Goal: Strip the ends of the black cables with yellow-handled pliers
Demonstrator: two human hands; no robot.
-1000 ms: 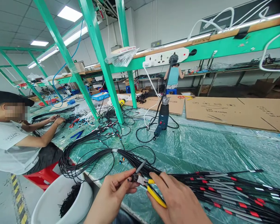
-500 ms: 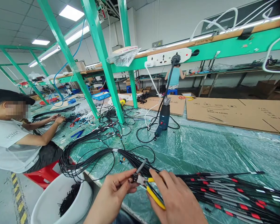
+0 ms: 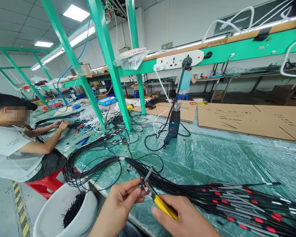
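Observation:
My left hand (image 3: pixel 123 200) pinches a small black cable end with a grey sleeve (image 3: pixel 148 174) pointing up from it. The exact shape of that end is partly hidden by the fingers. In my right hand (image 3: pixel 185 214) are yellow-handled cutting pliers (image 3: pixel 164 207), their jaws at the piece between my left fingertips. Just beyond both hands runs a thick bundle of black cables (image 3: pixel 133 166), tied with a white band. Its ends, with red, grey and white sleeves (image 3: pixel 227 197), fan out to the right.
A white tub (image 3: pixel 49 214) with black pieces stands low at left. A heat gun (image 3: pixel 173 126) stands upright on the green table, its cord rising to a power strip (image 3: pixel 180 59). Flattened cardboard (image 3: pixel 249 123) lies behind. A co-worker (image 3: pixel 17 144) sits at left, handling cables.
The pliers have turned and their handles have come closer together in my right hand, whose fingers have curled in. The grey sleeve has tilted and dropped slightly.

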